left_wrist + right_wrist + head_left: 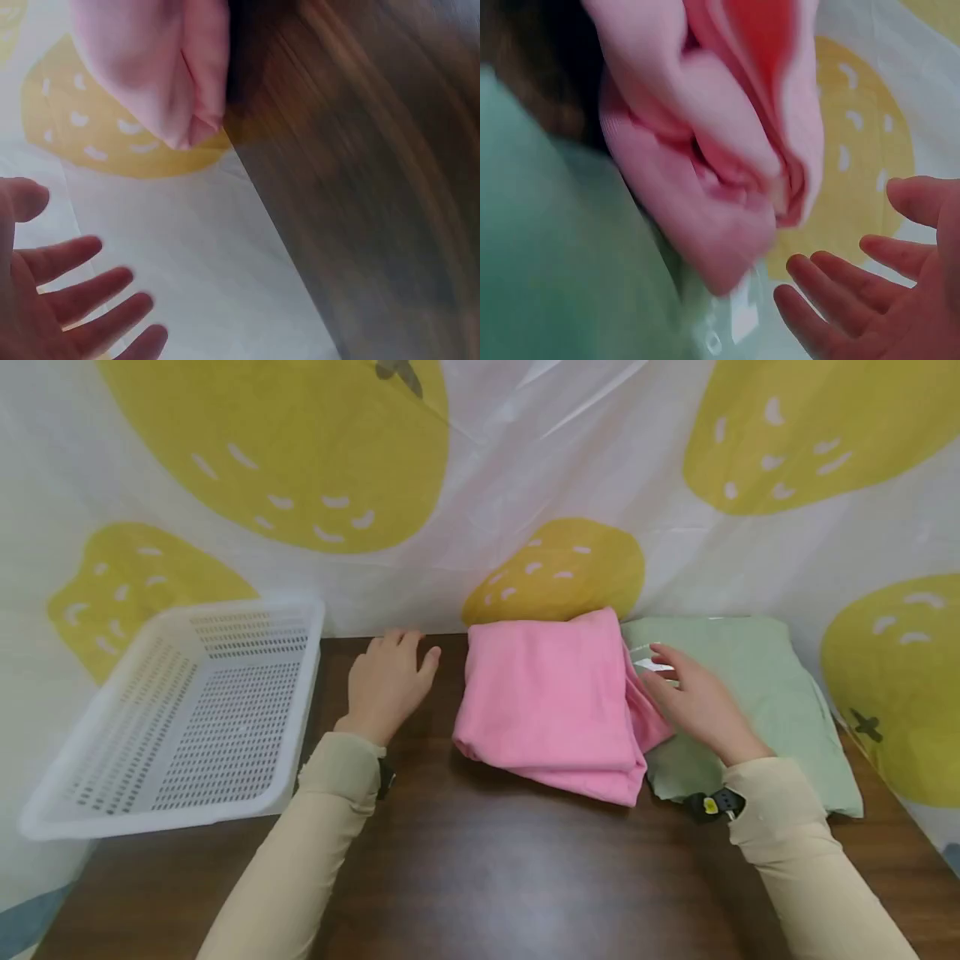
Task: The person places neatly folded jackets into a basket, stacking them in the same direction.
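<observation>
A folded pink cloth garment lies on the dark wooden table, its layered right edge overlapping a pale green package. My left hand is held over the table to the left of the pink garment, apart from it, with fingers spread and nothing in them. Beside the garment's right edge, over the green package, my right hand has relaxed fingers and holds nothing. In the right wrist view the open folds of the pink garment show close to the fingertips.
A white perforated plastic basket stands at the left of the table. Behind everything hangs a white curtain printed with large yellow fruit. A small black device is strapped to the right wrist.
</observation>
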Available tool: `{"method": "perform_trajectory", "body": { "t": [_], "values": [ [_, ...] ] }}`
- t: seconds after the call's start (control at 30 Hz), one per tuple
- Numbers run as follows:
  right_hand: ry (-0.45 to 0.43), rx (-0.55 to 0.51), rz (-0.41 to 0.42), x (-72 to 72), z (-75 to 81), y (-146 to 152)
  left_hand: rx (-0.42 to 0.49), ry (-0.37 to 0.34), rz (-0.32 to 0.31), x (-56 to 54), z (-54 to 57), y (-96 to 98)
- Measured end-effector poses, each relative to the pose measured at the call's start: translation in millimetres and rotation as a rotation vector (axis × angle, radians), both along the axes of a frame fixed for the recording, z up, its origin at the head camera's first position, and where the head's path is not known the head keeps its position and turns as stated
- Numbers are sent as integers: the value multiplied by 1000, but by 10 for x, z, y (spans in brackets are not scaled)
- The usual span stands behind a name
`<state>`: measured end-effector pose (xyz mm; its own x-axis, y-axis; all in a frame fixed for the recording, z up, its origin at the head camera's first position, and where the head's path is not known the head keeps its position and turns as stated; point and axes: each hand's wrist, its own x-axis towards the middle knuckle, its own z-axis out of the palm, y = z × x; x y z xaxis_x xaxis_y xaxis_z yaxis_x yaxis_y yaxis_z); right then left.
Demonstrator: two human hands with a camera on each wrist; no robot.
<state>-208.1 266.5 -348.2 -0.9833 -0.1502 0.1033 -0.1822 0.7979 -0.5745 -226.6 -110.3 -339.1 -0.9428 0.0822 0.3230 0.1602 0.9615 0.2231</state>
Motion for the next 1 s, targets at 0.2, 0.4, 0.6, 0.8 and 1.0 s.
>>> {"method": "perform_trajectory", "body": {
  "t": [0.2, 0.4, 0.6, 0.8, 1.0],
  "values": [
    [2, -27, -20, 70, -174, -77, 200, -208, -11, 46, -137, 66],
    [-131, -76, -65, 98, -292, -128, 515, -486, -88, 86, -341, 167],
    [-214, -164, -52, 155, -384, -223, 833, -719, -143, 139, -590, 271],
    [-276, -345, -34, 207, -437, -332, 998, -767, -155, 185, -704, 312],
    [-288, -513, -25, 208, -509, -410, 1030, -744, -140, 220, -834, 277]
  ]
}}
